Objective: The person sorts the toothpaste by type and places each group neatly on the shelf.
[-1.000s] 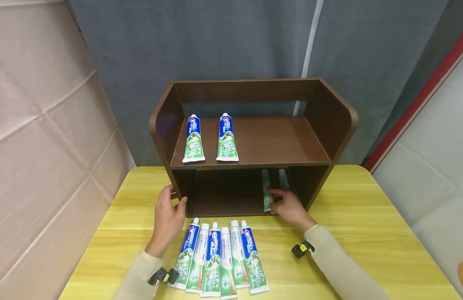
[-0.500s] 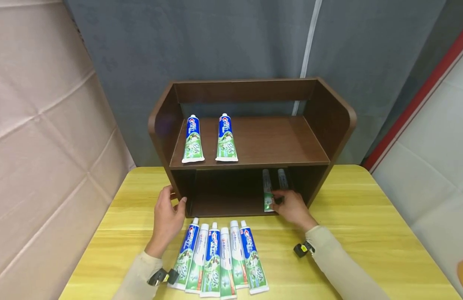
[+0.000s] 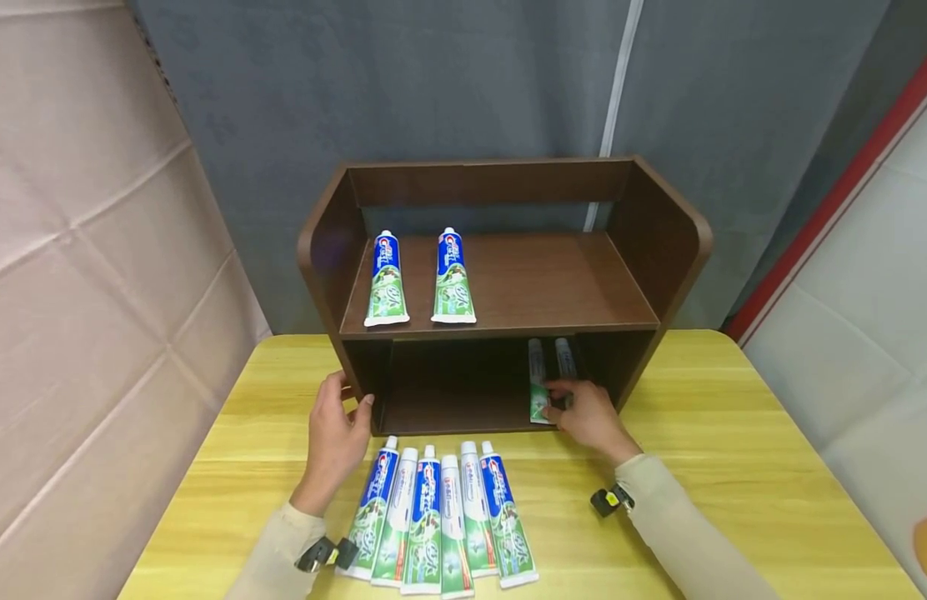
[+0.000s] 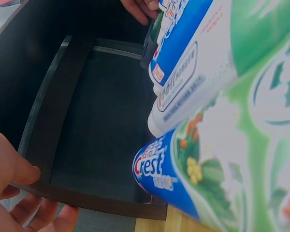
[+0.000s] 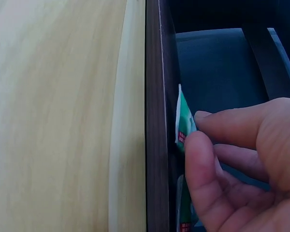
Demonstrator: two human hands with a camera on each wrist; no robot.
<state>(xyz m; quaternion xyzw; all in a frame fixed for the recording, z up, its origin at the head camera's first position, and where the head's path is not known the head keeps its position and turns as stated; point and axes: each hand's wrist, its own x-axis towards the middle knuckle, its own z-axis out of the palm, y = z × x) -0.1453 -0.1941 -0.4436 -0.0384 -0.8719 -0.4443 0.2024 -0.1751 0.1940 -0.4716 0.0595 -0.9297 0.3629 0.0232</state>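
Note:
A dark brown two-tier shelf (image 3: 501,329) stands on the table. My left hand (image 3: 338,433) grips its left side panel near the bottom, thumb inside and fingers outside. In the lower compartment, on the right, lie two white-and-green toothpaste tubes, caps toward the back. My right hand (image 3: 587,417) pinches the flat end of the left toothpaste tube (image 3: 538,387) between thumb and index finger. In the right wrist view, the fingertips are at the edge of that tube's green end (image 5: 184,121). The other toothpaste tube (image 3: 565,358) is partly hidden behind my hand.
Two blue-and-green Crest tubes, one leftmost (image 3: 387,279) and one beside it (image 3: 453,279), lie on the upper shelf. Several tubes lie side by side on the wooden table (image 3: 734,467) before the shelf, including a Crest tube (image 3: 508,517). A grey curtain (image 3: 471,83) hangs behind.
The pinched toothpaste tube has shifted slightly right in the lower compartment, and my right hand with it. My left hand keeps its place on the side panel.

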